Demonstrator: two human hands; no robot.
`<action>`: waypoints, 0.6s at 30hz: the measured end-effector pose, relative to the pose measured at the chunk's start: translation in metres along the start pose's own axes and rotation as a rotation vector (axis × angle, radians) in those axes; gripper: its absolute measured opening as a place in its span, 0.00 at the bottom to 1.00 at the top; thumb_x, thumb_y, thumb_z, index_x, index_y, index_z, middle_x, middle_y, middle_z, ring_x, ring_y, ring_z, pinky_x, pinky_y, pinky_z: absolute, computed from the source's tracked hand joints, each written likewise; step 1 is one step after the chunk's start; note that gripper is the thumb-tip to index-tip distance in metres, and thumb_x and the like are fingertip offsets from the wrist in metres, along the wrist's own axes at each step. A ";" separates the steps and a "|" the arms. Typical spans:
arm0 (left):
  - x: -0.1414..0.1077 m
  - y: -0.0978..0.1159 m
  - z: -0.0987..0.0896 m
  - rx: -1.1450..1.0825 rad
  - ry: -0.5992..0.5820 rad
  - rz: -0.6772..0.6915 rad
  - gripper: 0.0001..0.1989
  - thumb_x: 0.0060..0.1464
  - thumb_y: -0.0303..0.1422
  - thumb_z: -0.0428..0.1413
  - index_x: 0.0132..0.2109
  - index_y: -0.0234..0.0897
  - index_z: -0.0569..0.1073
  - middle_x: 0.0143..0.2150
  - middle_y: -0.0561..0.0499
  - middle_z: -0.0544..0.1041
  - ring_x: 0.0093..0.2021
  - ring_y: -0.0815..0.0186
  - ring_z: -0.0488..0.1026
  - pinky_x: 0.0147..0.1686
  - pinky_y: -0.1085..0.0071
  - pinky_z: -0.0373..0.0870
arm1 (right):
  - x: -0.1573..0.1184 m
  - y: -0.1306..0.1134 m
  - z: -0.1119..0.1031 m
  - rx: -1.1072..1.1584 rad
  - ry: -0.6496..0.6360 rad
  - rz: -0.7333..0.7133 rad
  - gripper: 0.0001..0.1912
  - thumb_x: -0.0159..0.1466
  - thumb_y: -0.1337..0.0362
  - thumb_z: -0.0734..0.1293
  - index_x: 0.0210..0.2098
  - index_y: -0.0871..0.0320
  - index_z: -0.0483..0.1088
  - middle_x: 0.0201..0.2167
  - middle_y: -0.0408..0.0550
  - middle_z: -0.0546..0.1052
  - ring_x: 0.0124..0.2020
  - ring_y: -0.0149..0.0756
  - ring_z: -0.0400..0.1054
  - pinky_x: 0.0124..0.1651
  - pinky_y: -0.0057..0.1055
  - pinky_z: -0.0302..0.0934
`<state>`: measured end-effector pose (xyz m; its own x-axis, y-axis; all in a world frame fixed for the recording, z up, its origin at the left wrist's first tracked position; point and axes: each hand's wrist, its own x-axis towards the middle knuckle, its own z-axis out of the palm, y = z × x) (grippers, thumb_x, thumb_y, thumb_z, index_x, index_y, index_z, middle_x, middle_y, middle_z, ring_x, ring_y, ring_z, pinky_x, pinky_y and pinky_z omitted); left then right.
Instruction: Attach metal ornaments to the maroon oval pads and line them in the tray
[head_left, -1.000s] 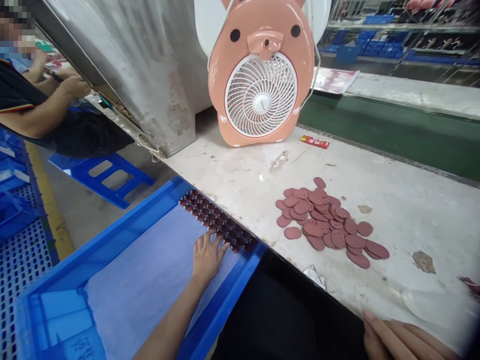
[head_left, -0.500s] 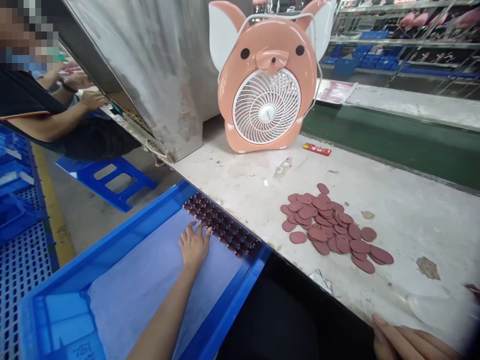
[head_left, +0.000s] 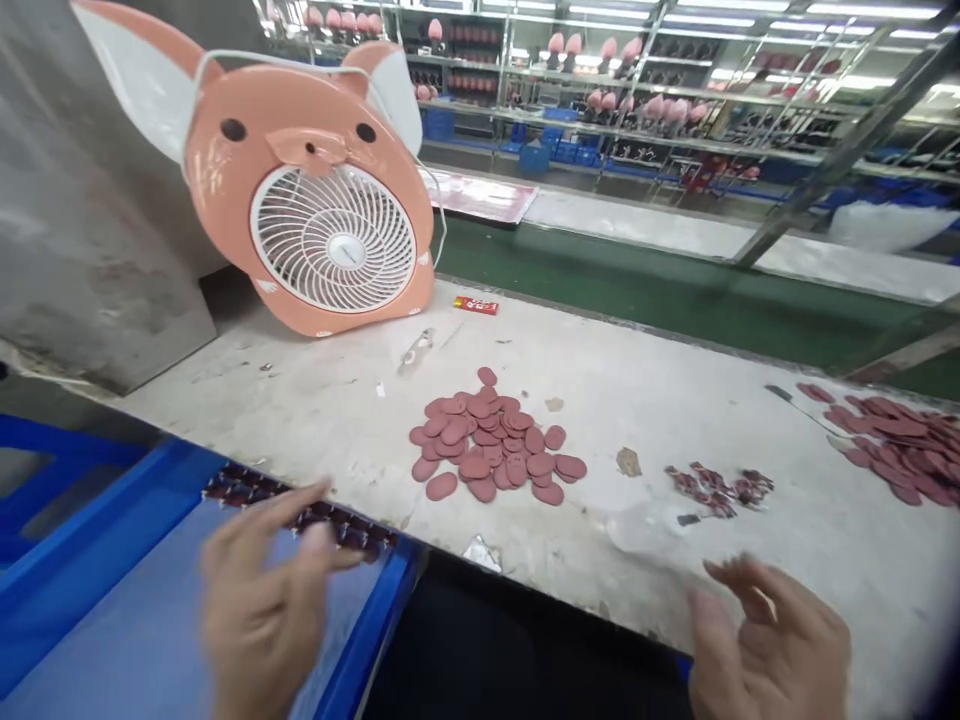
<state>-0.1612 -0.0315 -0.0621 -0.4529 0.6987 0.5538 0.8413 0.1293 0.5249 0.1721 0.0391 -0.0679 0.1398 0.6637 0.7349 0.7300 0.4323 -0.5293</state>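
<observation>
My left hand [head_left: 266, 590], blurred by motion, is raised over the blue tray [head_left: 90, 545] with its fingers apart and nothing in it. Rows of small dark red pieces [head_left: 349, 528] lie along the tray's edge, beside the table. Over the table's front edge at the right, my right hand [head_left: 776, 635] is empty, its fingers curved and apart from the thumb. A pile of flat, dull red ovals [head_left: 495, 450] lies mid-table. Small dark red and metallic parts [head_left: 720, 488] sit beyond my right hand, and a second oval pile [head_left: 907, 440] lies at the far right.
A pink pig-shaped fan [head_left: 315, 200] stands at the table's back left, beside a grey metal housing [head_left: 90, 230]. A small red packet [head_left: 476, 305] lies near the fan. Behind the table [head_left: 600, 390] runs a green belt [head_left: 622, 290]; shelves fill the background.
The view has swung right, bringing the small parts and second oval pile into sight. My left hand has lifted off the rows in the tray. More of my right hand now shows.
</observation>
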 end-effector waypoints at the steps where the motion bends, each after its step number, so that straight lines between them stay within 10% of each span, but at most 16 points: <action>1: 0.004 0.017 0.011 0.018 -0.037 0.141 0.14 0.61 0.36 0.52 0.31 0.48 0.80 0.49 0.47 0.77 0.50 0.49 0.71 0.54 0.42 0.60 | 0.003 0.003 0.002 -0.040 -0.103 0.037 0.27 0.63 0.57 0.68 0.59 0.59 0.64 0.46 0.57 0.70 0.42 0.51 0.67 0.44 0.51 0.62; 6: 0.023 0.056 0.050 0.265 -0.206 0.274 0.10 0.58 0.42 0.56 0.41 0.51 0.81 0.44 0.49 0.80 0.44 0.48 0.71 0.42 0.50 0.63 | 0.020 0.012 0.013 -0.139 -0.555 0.086 0.33 0.63 0.45 0.65 0.60 0.59 0.60 0.54 0.59 0.69 0.55 0.58 0.61 0.53 0.57 0.57; 13: 0.027 0.060 0.042 0.203 -0.129 0.208 0.11 0.61 0.39 0.54 0.36 0.45 0.80 0.37 0.49 0.80 0.38 0.54 0.72 0.40 0.56 0.65 | 0.029 0.005 0.005 0.060 -0.521 0.190 0.13 0.66 0.54 0.63 0.45 0.55 0.69 0.43 0.51 0.75 0.41 0.44 0.71 0.40 0.37 0.67; 18: 0.011 0.090 0.022 -0.351 -0.279 -0.188 0.15 0.63 0.37 0.51 0.29 0.43 0.74 0.33 0.53 0.73 0.33 0.66 0.74 0.33 0.71 0.72 | 0.033 -0.027 -0.003 0.563 -0.543 0.448 0.08 0.64 0.58 0.66 0.39 0.53 0.65 0.29 0.42 0.71 0.24 0.31 0.66 0.24 0.24 0.62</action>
<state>-0.0837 0.0030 -0.0231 -0.4505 0.8542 0.2595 0.5805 0.0594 0.8121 0.1590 0.0475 -0.0286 -0.1071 0.9772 0.1834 0.2278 0.2036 -0.9522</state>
